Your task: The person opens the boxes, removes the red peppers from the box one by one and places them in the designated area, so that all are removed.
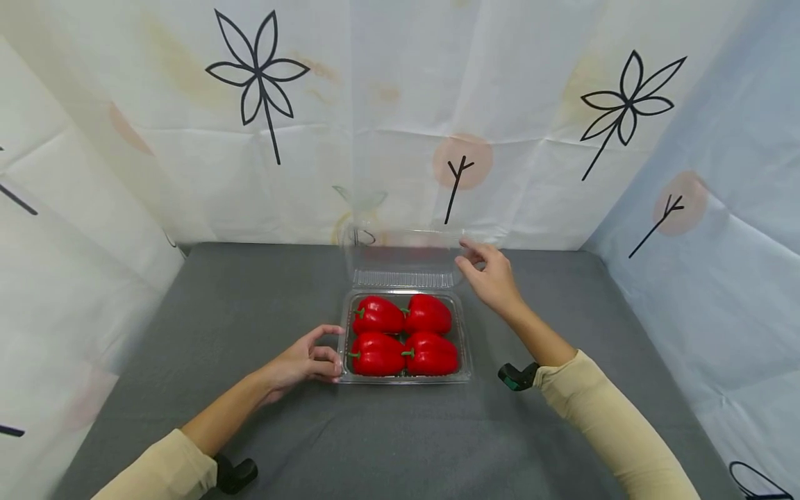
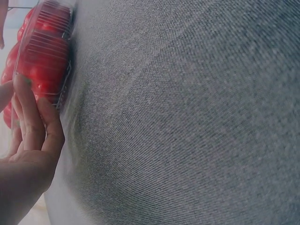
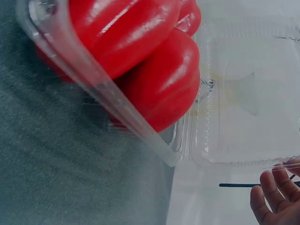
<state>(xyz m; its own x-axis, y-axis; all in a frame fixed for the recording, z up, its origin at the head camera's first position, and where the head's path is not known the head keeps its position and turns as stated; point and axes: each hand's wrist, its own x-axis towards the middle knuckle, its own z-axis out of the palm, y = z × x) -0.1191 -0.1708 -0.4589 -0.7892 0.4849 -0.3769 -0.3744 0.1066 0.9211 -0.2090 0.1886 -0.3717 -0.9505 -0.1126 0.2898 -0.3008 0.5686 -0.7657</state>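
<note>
Several glossy red bell peppers (image 1: 378, 354) with green stems sit in two rows in a clear plastic clamshell container (image 1: 403, 380). Its hinged transparent lid (image 1: 406, 260) stands raised at the far side, plainly seen in the right wrist view. My left hand (image 1: 315, 357) holds the container's left rim with its fingertips; in the left wrist view the fingers (image 2: 29, 112) lie along that side wall. At the lid's right edge, my right hand (image 1: 490, 278) pinches the plastic between thumb and fingers.
A dark grey cloth (image 1: 250, 298) covers the table beneath the container. White fabric (image 1: 400, 104) printed with flowers and trees hangs behind and on both sides. Each wrist wears a black strap-on device (image 1: 519, 377).
</note>
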